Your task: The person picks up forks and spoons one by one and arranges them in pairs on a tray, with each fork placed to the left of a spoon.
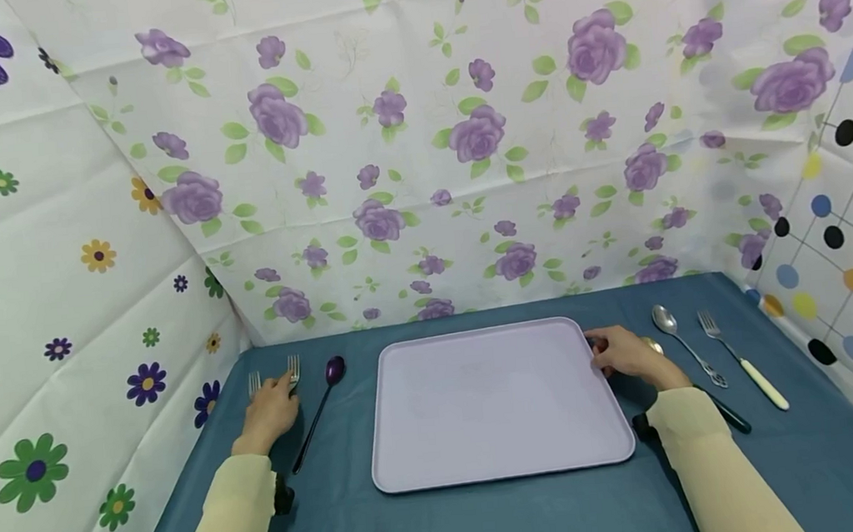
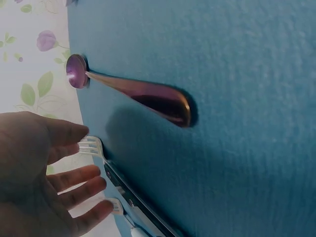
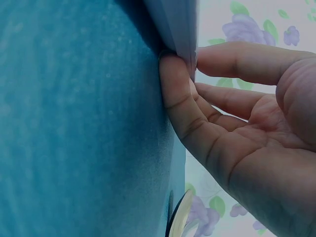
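Note:
A pale lilac tray [image 1: 494,407] lies on the blue cloth. My right hand [image 1: 625,355] is at its right edge; in the right wrist view, thumb and fingers [image 3: 237,59] pinch the tray's rim [image 3: 175,24]. On the left, my left hand [image 1: 268,408] hovers over two forks, their tines [image 1: 295,366] showing past the fingers. The left wrist view shows the fingers loosely bent and apart, near a dark-handled fork [image 2: 123,185] and a light-handled fork [image 2: 118,207]. A purple spoon [image 1: 334,371] lies between that hand and the tray.
Right of the tray lie a silver spoon [image 1: 665,320], a cream-handled fork [image 1: 762,381] and a dark-handled spoon [image 1: 732,419], partly covered by my right wrist. Flowered sheets [image 1: 386,135] hang behind and to the left; a dotted sheet [image 1: 849,283] hangs at right.

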Motion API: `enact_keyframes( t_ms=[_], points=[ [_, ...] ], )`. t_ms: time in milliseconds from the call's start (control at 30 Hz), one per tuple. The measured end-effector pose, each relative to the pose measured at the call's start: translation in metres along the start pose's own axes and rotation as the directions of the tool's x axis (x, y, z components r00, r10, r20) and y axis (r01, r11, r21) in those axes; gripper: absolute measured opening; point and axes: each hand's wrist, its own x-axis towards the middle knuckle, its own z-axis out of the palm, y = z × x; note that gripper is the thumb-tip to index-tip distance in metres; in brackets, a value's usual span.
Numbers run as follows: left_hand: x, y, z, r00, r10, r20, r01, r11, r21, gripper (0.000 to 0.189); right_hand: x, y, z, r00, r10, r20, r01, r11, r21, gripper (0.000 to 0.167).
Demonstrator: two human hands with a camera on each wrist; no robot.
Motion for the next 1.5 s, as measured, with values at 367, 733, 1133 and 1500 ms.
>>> enact_keyframes(
  t_ms=[367,733,1133,1500],
  points=[
    [0.001,-0.003,-0.002,0.998,-0.056,0.014,0.056,0.998,-0.015,0.054,-0.001,-0.001,-0.001,1.000,0.011,-0.011,-0.011,1.000,0.003,0.068],
    [-0.009,-0.004,-0.005,1.000,0.000,0.010,0.000,1.000,0.018,0.046,-0.001,0.003,0.000,1.000,-0.012,-0.013,0.012,1.000,-0.021,0.067],
    [-0.008,-0.005,-0.002,1.000,0.007,-0.010,-0.006,0.998,0.060,0.043,0.001,0.004,0.001,1.000,-0.020,-0.008,0.020,1.000,-0.021,0.066],
    [-0.008,-0.009,-0.004,1.000,-0.011,0.012,0.011,1.000,-0.019,0.046,0.002,0.000,0.000,1.000,-0.006,-0.007,0.006,0.999,-0.032,0.066]
  ],
)
